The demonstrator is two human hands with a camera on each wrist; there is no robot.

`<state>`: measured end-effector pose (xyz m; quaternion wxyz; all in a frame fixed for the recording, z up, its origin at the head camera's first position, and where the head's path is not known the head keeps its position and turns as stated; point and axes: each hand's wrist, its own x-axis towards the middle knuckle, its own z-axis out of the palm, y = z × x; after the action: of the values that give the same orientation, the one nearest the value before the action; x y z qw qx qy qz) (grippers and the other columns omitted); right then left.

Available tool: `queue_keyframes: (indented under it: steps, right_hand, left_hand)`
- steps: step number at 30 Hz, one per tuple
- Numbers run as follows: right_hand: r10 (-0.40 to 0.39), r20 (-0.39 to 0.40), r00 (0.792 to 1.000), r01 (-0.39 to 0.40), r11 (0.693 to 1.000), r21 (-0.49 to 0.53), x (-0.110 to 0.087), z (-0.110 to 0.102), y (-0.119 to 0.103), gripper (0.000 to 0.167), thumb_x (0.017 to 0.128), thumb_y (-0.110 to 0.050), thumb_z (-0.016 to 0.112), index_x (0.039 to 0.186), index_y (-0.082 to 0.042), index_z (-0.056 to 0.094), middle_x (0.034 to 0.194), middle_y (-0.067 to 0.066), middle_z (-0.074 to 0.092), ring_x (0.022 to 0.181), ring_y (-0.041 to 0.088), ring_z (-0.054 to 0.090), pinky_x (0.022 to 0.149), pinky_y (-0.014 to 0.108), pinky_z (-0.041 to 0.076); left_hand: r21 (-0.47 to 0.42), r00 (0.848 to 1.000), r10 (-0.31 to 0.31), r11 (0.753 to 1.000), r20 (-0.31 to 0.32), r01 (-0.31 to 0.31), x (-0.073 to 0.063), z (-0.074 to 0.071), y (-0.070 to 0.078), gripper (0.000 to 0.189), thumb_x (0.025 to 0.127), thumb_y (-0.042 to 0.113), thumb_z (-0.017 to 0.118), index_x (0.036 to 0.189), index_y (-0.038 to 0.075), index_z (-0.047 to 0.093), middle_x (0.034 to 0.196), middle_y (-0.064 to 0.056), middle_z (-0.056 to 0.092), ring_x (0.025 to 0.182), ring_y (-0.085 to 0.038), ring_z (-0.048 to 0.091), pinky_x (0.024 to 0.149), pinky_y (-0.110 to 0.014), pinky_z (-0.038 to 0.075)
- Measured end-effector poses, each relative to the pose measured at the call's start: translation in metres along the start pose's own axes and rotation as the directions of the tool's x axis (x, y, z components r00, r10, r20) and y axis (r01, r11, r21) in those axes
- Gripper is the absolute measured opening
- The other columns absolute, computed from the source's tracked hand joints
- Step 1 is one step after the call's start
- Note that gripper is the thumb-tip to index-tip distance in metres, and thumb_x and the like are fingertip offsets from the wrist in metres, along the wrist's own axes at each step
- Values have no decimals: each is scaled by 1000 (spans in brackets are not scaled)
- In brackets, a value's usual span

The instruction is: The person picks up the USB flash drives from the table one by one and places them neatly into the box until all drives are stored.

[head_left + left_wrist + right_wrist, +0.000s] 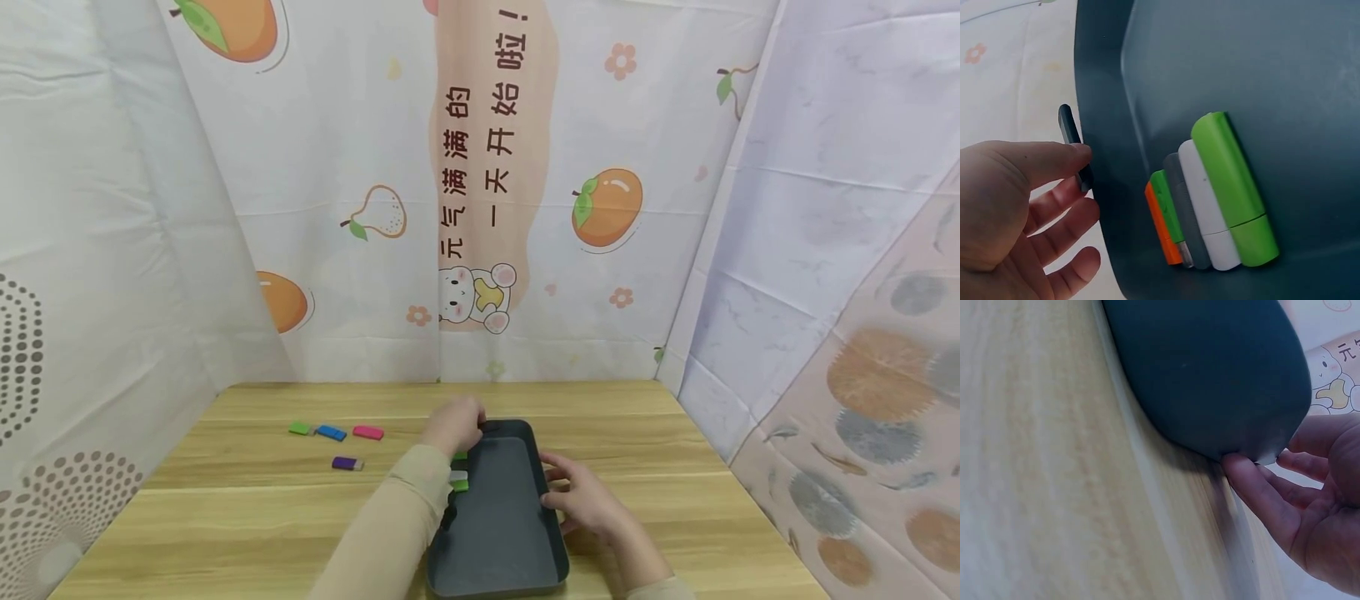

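Note:
My left hand point(453, 425) is over the far left corner of a dark grey tray point(498, 517). Between its thumb and index finger it pinches a slim black USB flash drive point(1067, 128), seen nearly edge-on just outside the tray wall. Inside the tray lies a row of USB flash drives: an orange one point(1163, 228), a small green one point(1166, 206), a grey one point(1186, 212), a white one point(1207, 200) and a large green one point(1232, 181). With its fingertips at the rim, my right hand point(588, 500) holds the tray's right side.
Left of the tray on the wooden table point(225, 517) lie a green USB flash drive point(300, 428), a blue one point(331, 432), a pink one point(368, 432) and a purple one point(345, 463). A printed curtain point(330, 125) hangs behind the table.

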<state>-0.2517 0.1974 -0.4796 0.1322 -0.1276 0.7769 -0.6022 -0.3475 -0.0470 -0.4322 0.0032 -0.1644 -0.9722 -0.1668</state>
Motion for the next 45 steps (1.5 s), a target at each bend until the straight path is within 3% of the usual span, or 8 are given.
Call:
queue_keyframes:
  steps: [11, 18, 23, 30, 33, 45]
  right_hand:
    - [-3, 7, 1000, 3, 1000, 1, 0, 0, 0, 75, 90, 4, 64, 157, 1, 31, 137, 34, 46, 109, 39, 61, 60, 52, 59]
    - [-6, 11, 1000, 6, 1000, 10, 0, 0, -2, 75, 90, 5, 64, 157, 1, 32, 137, 34, 46, 109, 39, 61, 60, 52, 59]
    - [-4, 11, 1000, 4, 1000, 6, 0, 1, -3, 74, 90, 5, 64, 157, 1, 32, 137, 34, 46, 109, 40, 61, 60, 52, 59]
    - [-1, 3, 1000, 1, 1000, -4, 0, 1, -2, 75, 89, 4, 65, 157, 0, 33, 136, 34, 47, 109, 40, 62, 59, 52, 59]
    - [3, 1, 1000, -3, 1000, -2, 0, 0, -1, 75, 89, 4, 65, 157, 0, 33, 136, 33, 47, 109, 39, 62, 60, 52, 59]
    - [1, -2, 1000, -1, 1000, -19, 0, 1, -1, 73, 90, 4, 65, 156, 0, 34, 134, 32, 49, 107, 38, 62, 58, 52, 59]
  left_hand:
    - [41, 999, -12, 999, -38, 14, -4, 9, 3, 20, 86, 4, 74, 103, 13, 79, 106, -2, 73, 101, -24, 67, 86, -43, 55]
    - [93, 997, -49, 994, -63, 55, -1, 19, 1, 22, 86, 3, 73, 102, 17, 81, 108, 0, 74, 103, -24, 68, 85, -44, 56]
    - [158, 996, -79, 984, -52, 86, 0, 23, 4, 18, 90, 6, 72, 97, 20, 80, 104, 1, 73, 97, -21, 68, 78, -43, 58]
    - [213, 995, -87, 972, -57, 97, -1, 25, 8, 20, 91, 7, 71, 78, 20, 75, 90, -2, 71, 73, -16, 62, 61, -41, 56]
    - [234, 994, -83, 968, -66, 96, -1, 26, 8, 21, 92, 7, 71, 74, 19, 72, 89, -3, 71, 72, -17, 63, 61, -42, 57]
    - [279, 993, -55, 957, -102, 81, -1, 32, 6, 11, 92, 6, 70, 87, 15, 74, 85, -5, 70, 70, -19, 65, 57, -43, 56]
